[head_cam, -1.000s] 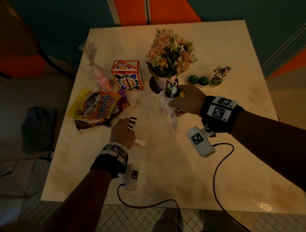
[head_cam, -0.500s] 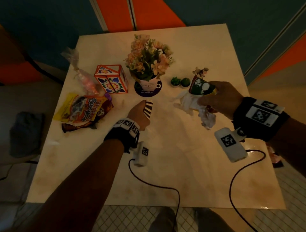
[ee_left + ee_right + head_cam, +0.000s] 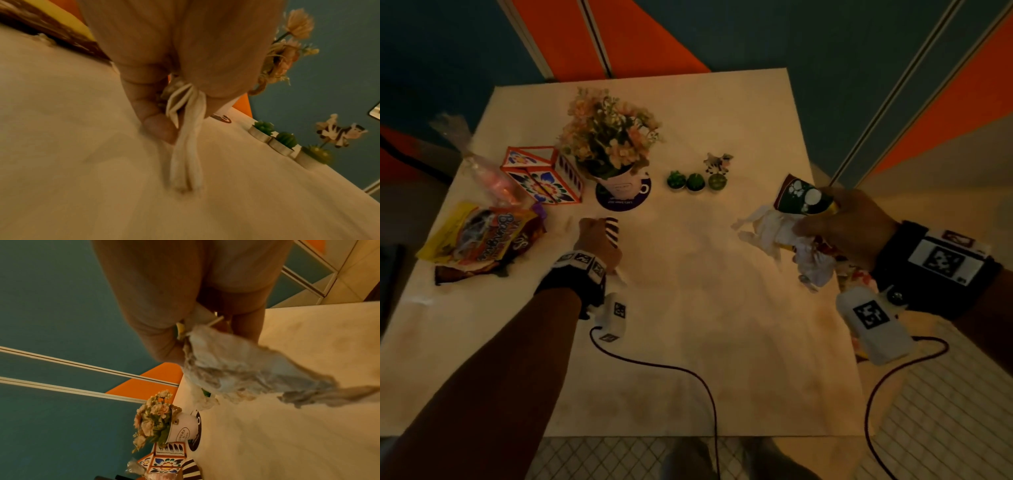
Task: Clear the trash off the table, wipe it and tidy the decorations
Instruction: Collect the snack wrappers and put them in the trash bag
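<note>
Trash half-cleared: right hand [image 3: 849,233] clutches cup [image 3: 803,198] & tissues [image 3: 784,236], left hand [image 3: 597,245] grips striped wrapper [image 3: 612,229]; snack bag [image 3: 479,236] on worktop [image 3: 722,342], wiping & tidying pending.

The left hand [image 3: 595,241] lay low over the middle of the surface [image 3: 722,325], its forearm reaching in from the near left edge. Its fingers [image 3: 160,129] were curled tight, pinching a striped wrapper [image 3: 612,229] whose pale twisted end trailed onto the surface. The right hand [image 3: 849,229] was raised over the right edge, its forearm coming in from the right. Its fingers were curled round a crushed paper cup [image 3: 803,198] and crumpled tissue [image 3: 784,236]. Both wrists wore dark bands.
</note>
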{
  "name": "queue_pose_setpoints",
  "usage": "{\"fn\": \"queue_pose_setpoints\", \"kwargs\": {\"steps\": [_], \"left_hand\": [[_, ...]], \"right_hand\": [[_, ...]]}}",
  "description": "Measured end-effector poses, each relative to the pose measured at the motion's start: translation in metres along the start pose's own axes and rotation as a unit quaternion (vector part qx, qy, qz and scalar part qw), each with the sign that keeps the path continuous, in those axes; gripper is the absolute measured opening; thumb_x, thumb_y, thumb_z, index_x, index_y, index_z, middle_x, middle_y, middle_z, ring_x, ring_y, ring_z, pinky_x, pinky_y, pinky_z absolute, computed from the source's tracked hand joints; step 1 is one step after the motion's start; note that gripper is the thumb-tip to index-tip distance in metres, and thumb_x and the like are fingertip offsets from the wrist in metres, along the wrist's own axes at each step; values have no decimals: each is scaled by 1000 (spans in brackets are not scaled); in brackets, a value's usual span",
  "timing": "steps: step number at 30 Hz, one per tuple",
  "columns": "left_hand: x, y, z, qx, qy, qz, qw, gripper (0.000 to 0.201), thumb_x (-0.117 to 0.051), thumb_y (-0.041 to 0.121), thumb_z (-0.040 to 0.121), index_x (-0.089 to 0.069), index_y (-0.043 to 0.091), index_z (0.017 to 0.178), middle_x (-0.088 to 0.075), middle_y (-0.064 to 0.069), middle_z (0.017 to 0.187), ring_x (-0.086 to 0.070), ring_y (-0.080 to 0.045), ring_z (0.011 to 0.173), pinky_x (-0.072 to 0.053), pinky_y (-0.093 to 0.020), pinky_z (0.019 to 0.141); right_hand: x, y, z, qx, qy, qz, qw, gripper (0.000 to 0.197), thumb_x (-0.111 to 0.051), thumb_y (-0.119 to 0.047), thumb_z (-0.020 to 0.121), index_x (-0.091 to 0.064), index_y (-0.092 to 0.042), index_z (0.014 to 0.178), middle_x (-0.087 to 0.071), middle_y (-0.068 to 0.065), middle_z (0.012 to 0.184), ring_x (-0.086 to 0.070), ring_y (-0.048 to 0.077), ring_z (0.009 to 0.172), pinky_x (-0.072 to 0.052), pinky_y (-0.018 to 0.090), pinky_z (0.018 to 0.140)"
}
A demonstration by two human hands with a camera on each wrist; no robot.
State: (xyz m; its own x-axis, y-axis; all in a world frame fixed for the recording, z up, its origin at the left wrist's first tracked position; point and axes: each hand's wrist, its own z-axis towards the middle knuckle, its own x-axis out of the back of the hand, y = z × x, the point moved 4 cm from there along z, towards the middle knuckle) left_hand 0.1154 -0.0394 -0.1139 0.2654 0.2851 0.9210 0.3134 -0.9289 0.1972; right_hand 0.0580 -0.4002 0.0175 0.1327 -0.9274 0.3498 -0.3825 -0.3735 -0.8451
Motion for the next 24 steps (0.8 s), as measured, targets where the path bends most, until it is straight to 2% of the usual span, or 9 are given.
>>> {"fn": "queue_pose_setpoints", "kwargs": {"steps": [1,4,8,10,12,15,17,21,24], "left_hand": [[0,0,-1,1,-9,16,1000,22,-56,2,80,-47,20,87,-51,3,95,-49,-33,106,-38,-30,83],[0,-2,1,69,15,23,997,29,-53,7,88,-52,4,116,-52,-17,126,-48,-34,117,-37,-37,103],[5,-6,1,97,54,-50,993,37,-44,30,98,-56,4,122,-53,-19,132,-50,-35,121,-38,-38,103],[5,-9,2,98,30,-94,990,40,-50,28,96,-52,7,129,-53,-13,135,-51,-31,123,-43,-36,101],[1,-3,-3,108,-35,-237,965,32,-56,13,92,-56,8,123,-59,-8,116,-63,-26,100,-53,-30,76],[7,29,-25,92,-96,-456,880,17,-52,4,92,-55,19,83,-59,-3,78,-54,-12,59,-44,-19,54],[8,73,-47,68,-201,-534,819,21,-57,10,87,-44,19,73,-52,4,52,-47,-7,41,-37,-12,44],[19,155,-82,-7,-166,-538,827,26,-49,7,92,-51,15,67,-50,0,55,-43,-13,41,-31,-13,37],[8,219,-107,-66,-192,-523,828,28,-46,10,93,-52,14,66,-48,0,51,-44,-15,46,-32,-15,40]], "right_hand": [[3,2,0,2,2,-2,1000,25,-68,2,79,-64,-20,92,-66,26,111,-64,33,89,-52,45,84],[8,7,3,1,4,-8,1000,27,-69,-1,79,-65,-15,103,-66,23,114,-64,31,95,-51,46,92],[23,19,-7,-6,38,31,999,30,-70,0,79,-66,-18,102,-68,15,111,-64,34,102,-50,54,95],[35,25,-17,-7,62,42,997,31,-70,1,78,-67,-22,98,-69,15,108,-65,35,99,-51,54,93],[50,35,-29,-20,95,62,993,33,-69,2,77,-66,-22,100,-68,20,108,-65,39,92,-55,51,86],[75,52,-51,-46,148,114,981,40,-65,7,79,-63,-17,110,-65,16,95,-57,28,71,-52,27,54],[92,67,-65,-70,179,119,974,44,-64,7,80,-60,-13,119,-64,12,90,-55,26,68,-47,24,49],[114,97,-84,-118,217,123,961,46,-65,5,81,-57,-11,124,-61,16,106,-58,32,90,-51,43,76],[126,120,-91,-142,229,105,957,49,-65,3,82,-55,-9,128,-60,14,106,-58,33,94,-50,54,91]]}}
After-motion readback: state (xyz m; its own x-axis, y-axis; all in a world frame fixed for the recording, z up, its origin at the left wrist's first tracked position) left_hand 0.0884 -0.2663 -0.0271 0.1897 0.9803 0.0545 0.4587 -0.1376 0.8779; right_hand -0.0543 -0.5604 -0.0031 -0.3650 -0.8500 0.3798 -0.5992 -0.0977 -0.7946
